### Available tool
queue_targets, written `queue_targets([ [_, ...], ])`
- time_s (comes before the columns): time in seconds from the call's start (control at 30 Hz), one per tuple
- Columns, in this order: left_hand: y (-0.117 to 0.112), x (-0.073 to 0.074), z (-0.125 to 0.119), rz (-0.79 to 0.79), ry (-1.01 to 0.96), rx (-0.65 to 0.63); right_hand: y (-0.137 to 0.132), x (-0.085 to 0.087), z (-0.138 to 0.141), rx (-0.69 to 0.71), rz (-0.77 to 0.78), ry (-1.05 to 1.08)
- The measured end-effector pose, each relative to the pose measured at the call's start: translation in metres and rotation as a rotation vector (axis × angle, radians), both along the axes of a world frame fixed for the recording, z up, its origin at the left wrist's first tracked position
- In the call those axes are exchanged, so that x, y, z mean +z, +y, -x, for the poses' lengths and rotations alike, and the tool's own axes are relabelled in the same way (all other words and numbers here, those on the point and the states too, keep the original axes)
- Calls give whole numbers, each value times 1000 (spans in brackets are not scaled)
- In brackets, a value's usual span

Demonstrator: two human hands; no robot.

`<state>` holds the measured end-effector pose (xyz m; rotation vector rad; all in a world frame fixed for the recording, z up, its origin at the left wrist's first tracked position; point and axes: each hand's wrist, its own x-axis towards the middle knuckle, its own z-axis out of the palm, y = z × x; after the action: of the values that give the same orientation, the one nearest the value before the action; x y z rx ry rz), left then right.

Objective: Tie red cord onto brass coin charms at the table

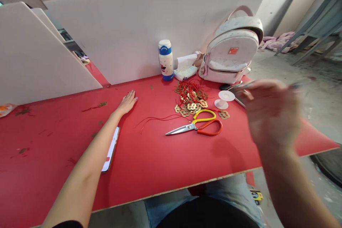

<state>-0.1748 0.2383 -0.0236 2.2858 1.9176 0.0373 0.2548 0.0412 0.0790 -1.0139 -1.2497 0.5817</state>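
My left hand lies flat on the red tabletop, fingers stretched out, with nothing in it. Beneath that forearm a phone with a lit screen is partly covered. My right hand is raised over the table's right side, smeared by motion, so its grip is unclear. Near it stands a white empty-looking spool, beside a single brass-coloured coin charm. A heap of coin charms with red cords lies at centre right. In front of it rest scissors with one yellow and one red handle, blades apart only slightly if at all.
Behind the heap stand a white and blue bottle, a tissue pack and a pale backpack. White panels border the back. Another charm and scraps lie at left. A chair is at far right.
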Motion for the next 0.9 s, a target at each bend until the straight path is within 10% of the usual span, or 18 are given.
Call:
queue_targets([
  [0.37,41,-7,-114,-70,-96,-200,18,-86,61,457,276,-387],
  [0.9,-83,1,-117,-67,-549,-421,70,-68,75,443,309,-798],
])
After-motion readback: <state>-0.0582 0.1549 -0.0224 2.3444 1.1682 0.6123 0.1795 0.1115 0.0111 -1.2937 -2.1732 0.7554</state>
